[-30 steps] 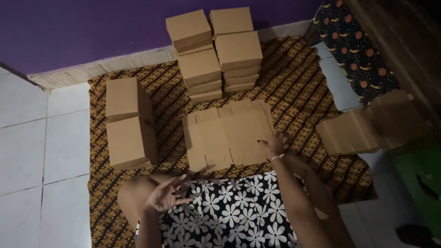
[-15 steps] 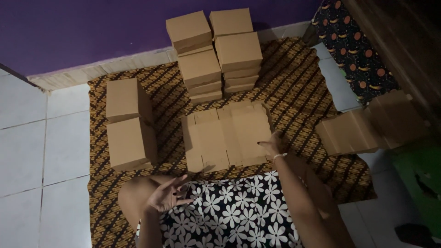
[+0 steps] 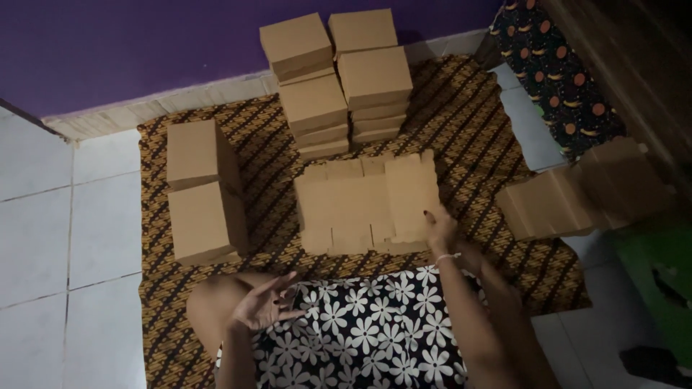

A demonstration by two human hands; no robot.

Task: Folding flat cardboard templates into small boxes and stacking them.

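Note:
A flat, unfolded brown cardboard box blank (image 3: 364, 205) lies on the patterned mat (image 3: 461, 122) in front of me. My right hand (image 3: 441, 229) rests on its lower right corner, fingers touching the card. My left hand (image 3: 263, 302) hovers open above my knee, palm up, holding nothing. A black cloth with white flowers (image 3: 360, 331) covers my lap.
Stacks of folded brown boxes (image 3: 339, 79) stand at the far edge by the purple wall. Two more boxes (image 3: 203, 191) sit at the left. A pile of flat blanks (image 3: 584, 191) lies at the right. White floor tiles (image 3: 43, 238) border the mat.
My right hand has shifted slightly on the blank's lower right corner. The left hand stays open over my knee.

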